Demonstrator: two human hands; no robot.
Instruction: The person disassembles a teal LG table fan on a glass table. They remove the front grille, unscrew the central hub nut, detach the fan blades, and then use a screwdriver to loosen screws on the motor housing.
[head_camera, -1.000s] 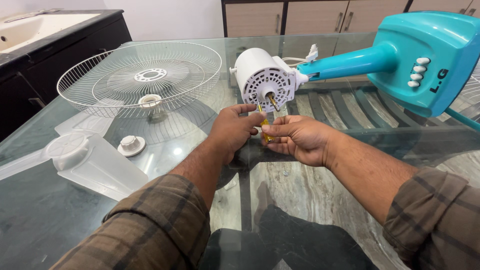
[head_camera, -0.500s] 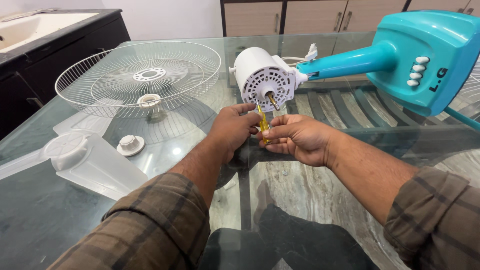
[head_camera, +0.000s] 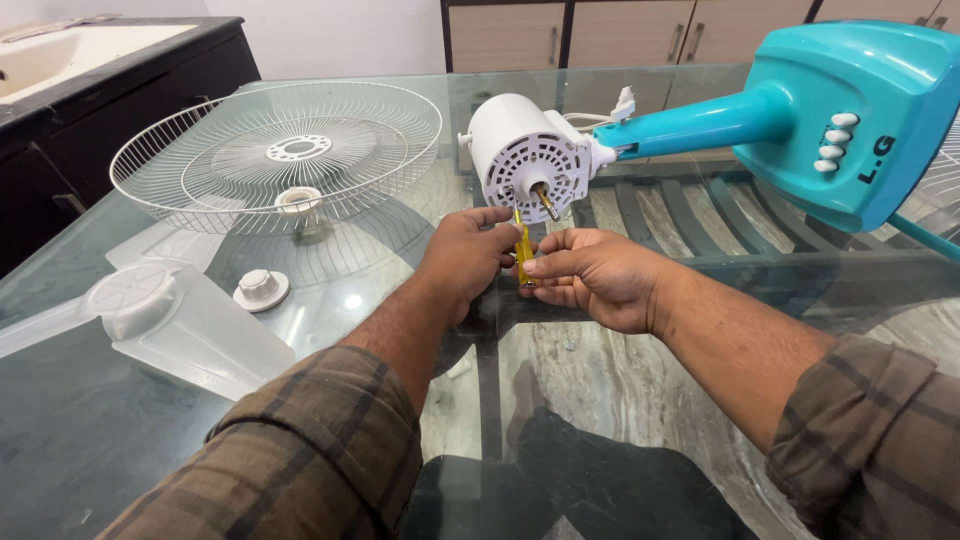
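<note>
- Reaching forward over the glass-topped table (head_camera: 120, 420) are two forearms in brown plaid sleeves, the hands meeting just below the fan's motor.
- Pinching the small yellow-handled screwdriver (head_camera: 522, 247) is the right hand (head_camera: 590, 278), its thumb and forefinger pressed together on the handle.
- Closing on the same screwdriver from the other side is the left hand (head_camera: 462, 262), its fingertips touching the upper part of the handle.
- Pointing up, the screwdriver's thin shaft is meeting the front face of the round white plastic motor housing (head_camera: 525, 155), just beside its brass spindle (head_camera: 546, 203).
- Lying to the left are a translucent plastic fan blade (head_camera: 170, 320), a small white round cap (head_camera: 261, 288) and, farther back, a white wire fan guard (head_camera: 280, 150).
- Stretching away to the right is the turquoise plastic fan stand with white buttons (head_camera: 840, 110).
</note>
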